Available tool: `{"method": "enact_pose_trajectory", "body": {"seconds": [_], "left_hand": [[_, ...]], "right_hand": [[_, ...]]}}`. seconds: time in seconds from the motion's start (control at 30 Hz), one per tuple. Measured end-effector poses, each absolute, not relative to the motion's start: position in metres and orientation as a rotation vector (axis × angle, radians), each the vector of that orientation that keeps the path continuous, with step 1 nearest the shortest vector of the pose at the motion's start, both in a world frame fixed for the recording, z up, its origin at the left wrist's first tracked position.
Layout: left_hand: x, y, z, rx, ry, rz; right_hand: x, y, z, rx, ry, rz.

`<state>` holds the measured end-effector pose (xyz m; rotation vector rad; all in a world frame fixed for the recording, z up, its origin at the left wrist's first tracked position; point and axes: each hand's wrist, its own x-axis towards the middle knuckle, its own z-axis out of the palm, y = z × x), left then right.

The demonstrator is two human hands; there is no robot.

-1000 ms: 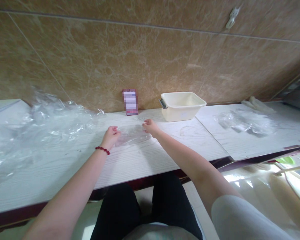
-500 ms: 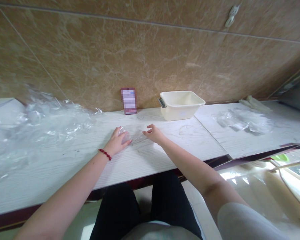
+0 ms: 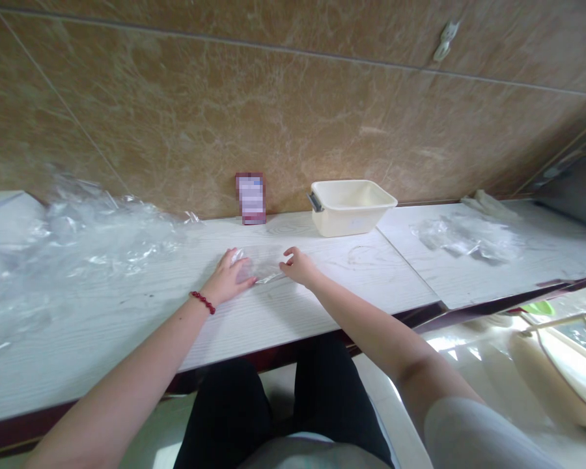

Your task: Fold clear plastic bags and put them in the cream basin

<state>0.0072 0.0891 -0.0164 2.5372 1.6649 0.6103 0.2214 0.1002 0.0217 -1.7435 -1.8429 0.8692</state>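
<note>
A small clear plastic bag [image 3: 264, 264] lies flat on the white wood-grain table [image 3: 293, 312], between my two hands. My left hand [image 3: 228, 279], with a red bead bracelet at the wrist, rests flat on the bag's left end with the fingers stretched out. My right hand [image 3: 297, 266] touches the bag's right end, its fingers curled and pinching the edge. Both forearms reach forward over the table's near edge.
A big heap of clear plastic bags [image 3: 73, 234] covers the table's left part. A cream plastic tub [image 3: 351, 207] and a small purple box [image 3: 251, 197] stand by the brown tiled wall. More clear bags [image 3: 463, 236] lie on the right section.
My left hand went from a loose fist to flat on the bag. Both hands and the bag came slightly nearer to me.
</note>
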Motion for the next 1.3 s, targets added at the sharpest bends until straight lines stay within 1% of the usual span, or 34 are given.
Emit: {"method": "enact_pose_trajectory", "body": {"seconds": [0.07,0.3,0.4,0.5,0.7,0.83,1.03,1.1,1.17,1.23,1.3], "left_hand": [[0.007,0.090,-0.018,2.543,1.676,0.625],[0.006,0.091,-0.025,2.528,1.681,0.661],[0.006,0.090,-0.025,2.542,1.667,0.643],[0.006,0.088,-0.023,2.550,1.652,0.625],[0.007,0.087,-0.020,2.573,1.664,0.579],[0.008,0.085,-0.017,2.586,1.637,0.561],[0.010,0.082,-0.010,2.614,1.592,0.477],[0.011,0.081,-0.008,2.631,1.578,0.435],[0.012,0.081,-0.006,2.646,1.564,0.389],[0.013,0.081,-0.004,2.654,1.555,0.359],[0.013,0.081,-0.003,2.654,1.545,0.354]], "right_hand": [[0.221,0.103,0.023,-1.766,-1.828,0.809],[0.222,0.109,0.007,-1.661,-1.857,0.837],[0.222,0.113,0.006,-1.691,-1.757,0.907],[0.218,0.122,0.011,-1.709,-1.543,0.995],[0.206,0.139,0.024,-1.496,-1.141,1.313],[0.205,0.144,0.027,-1.407,-1.087,1.371],[0.204,0.153,0.019,-1.337,-1.118,1.402],[0.207,0.151,0.017,-1.366,-1.183,1.366],[0.212,0.145,0.018,-1.447,-1.353,1.215],[0.216,0.135,0.021,-1.491,-1.629,0.922],[0.217,0.122,0.026,-1.434,-1.924,0.624]]}}
